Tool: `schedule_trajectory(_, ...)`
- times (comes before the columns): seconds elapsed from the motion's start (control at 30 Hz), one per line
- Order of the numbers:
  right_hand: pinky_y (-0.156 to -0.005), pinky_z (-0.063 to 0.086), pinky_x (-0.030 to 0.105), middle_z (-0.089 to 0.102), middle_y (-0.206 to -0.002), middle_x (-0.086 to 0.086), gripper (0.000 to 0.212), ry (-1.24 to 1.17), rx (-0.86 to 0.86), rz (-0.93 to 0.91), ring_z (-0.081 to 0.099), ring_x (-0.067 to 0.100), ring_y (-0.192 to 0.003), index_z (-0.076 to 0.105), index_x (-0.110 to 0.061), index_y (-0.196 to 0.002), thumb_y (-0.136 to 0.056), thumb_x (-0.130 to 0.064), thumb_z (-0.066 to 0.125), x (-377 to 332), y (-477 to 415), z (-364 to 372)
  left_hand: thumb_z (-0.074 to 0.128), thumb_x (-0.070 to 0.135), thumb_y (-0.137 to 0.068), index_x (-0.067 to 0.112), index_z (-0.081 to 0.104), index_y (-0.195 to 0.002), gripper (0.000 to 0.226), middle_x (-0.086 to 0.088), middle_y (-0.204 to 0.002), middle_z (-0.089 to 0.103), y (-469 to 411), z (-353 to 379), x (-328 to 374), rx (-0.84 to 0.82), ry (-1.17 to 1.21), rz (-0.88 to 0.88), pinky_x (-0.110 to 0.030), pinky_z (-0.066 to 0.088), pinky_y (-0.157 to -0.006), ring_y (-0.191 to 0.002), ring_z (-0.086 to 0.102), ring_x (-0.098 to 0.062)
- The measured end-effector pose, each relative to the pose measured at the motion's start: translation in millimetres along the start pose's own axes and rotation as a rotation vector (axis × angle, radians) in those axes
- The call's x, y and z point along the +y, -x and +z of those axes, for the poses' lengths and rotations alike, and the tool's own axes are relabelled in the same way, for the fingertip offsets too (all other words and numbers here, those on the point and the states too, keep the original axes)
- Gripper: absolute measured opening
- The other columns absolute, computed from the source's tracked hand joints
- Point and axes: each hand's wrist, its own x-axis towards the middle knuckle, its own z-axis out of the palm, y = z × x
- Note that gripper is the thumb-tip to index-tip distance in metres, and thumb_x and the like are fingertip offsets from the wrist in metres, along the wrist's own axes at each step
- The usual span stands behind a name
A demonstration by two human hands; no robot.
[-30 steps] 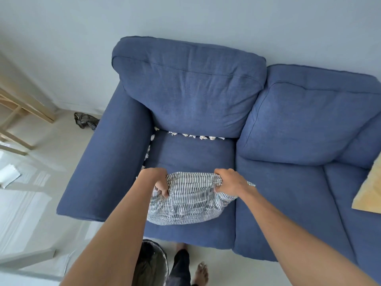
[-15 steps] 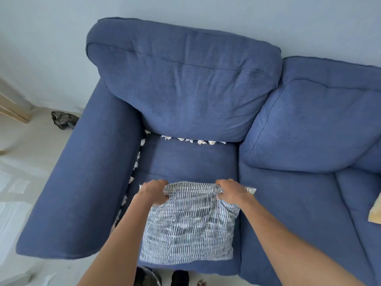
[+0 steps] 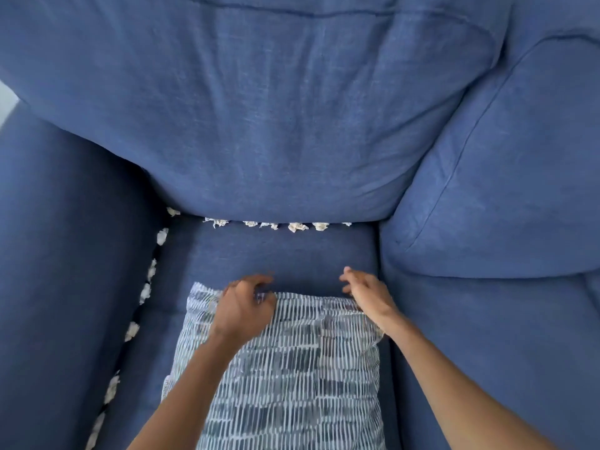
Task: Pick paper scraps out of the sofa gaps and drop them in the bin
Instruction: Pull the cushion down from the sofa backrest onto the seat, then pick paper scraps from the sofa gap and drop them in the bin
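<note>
Several crumpled white paper scraps [image 3: 298,227] line the gap between the blue seat cushion [image 3: 276,251] and the back cushion. More scraps [image 3: 145,292] run down the gap along the left armrest. A blue-and-white striped cloth [image 3: 292,368] lies flat on the seat. My left hand [image 3: 243,308] hovers over its top left edge, fingers spread and holding nothing. My right hand [image 3: 367,292] is at the cloth's top right corner, fingers loose and apart. The bin is out of view.
The large blue back cushion [image 3: 259,108] fills the upper view. A second back cushion [image 3: 503,173] sits at the right, with the neighbouring seat below it. The wide left armrest [image 3: 58,254] borders the scrap-filled side gap.
Both hands have let go of the striped cloth, which now lies flat on the seat. The view has moved in much closer to the sofa, so the floor and bin are gone from sight.
</note>
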Motion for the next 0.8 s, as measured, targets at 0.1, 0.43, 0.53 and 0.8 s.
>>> schedule_trajectory(0.1, -0.082, 0.055, 0.036, 0.075, -0.087, 0.003, 0.026, 0.101, 0.221, -0.045, 0.07, 0.025, -0.088, 0.072, -0.014, -0.097, -0.098, -0.032, 0.053, 20, -43, -2, 0.062, 0.026, -0.091, 0.02, 0.068, -0.119, 0.029, -0.002, -0.115, 0.072, -39, 34, 15, 0.029, 0.033, 0.007, -0.03, 0.049, -0.091, -0.108, 0.066, -0.025)
schedule_trajectory(0.43, -0.095, 0.05, 0.037, 0.073, -0.095, 0.01, 0.042, 0.053, 0.427, -0.126, 0.065, 0.03, -0.104, 0.06, -0.017, -0.131, -0.092, -0.032, 0.062, 21, -133, 5, 0.056, 0.035, -0.093, 0.015, 0.062, -0.111, 0.027, -0.005, -0.106, 0.069, -133, 93, 40, 0.241, 0.036, -0.044, -0.038, 0.048, -0.08, -0.102, 0.063, -0.031)
schedule_trajectory(0.53, -0.095, 0.051, 0.04, 0.073, -0.108, 0.012, 0.043, -0.005, 0.445, -0.1, 0.065, 0.031, -0.107, 0.063, -0.021, -0.128, -0.089, -0.039, 0.063, 11, -150, 6, 0.062, 0.044, -0.089, 0.013, 0.063, -0.11, 0.037, -0.005, -0.113, 0.066, -143, 99, 41, 0.288, 0.004, -0.104, -0.04, 0.049, -0.085, -0.105, 0.063, -0.032)
schedule_trajectory(0.8, -0.077, 0.057, 0.036, 0.076, -0.092, 0.0, 0.029, -0.273, 0.63, 0.114, 0.069, 0.027, -0.093, 0.076, -0.019, -0.088, -0.072, -0.044, 0.08, -6, -179, 21, 0.072, 0.06, -0.077, 0.018, 0.067, -0.085, 0.043, -0.002, -0.091, 0.069, -155, 125, 57, 0.488, 0.111, -0.251, -0.033, 0.044, -0.068, -0.086, 0.067, -0.029)
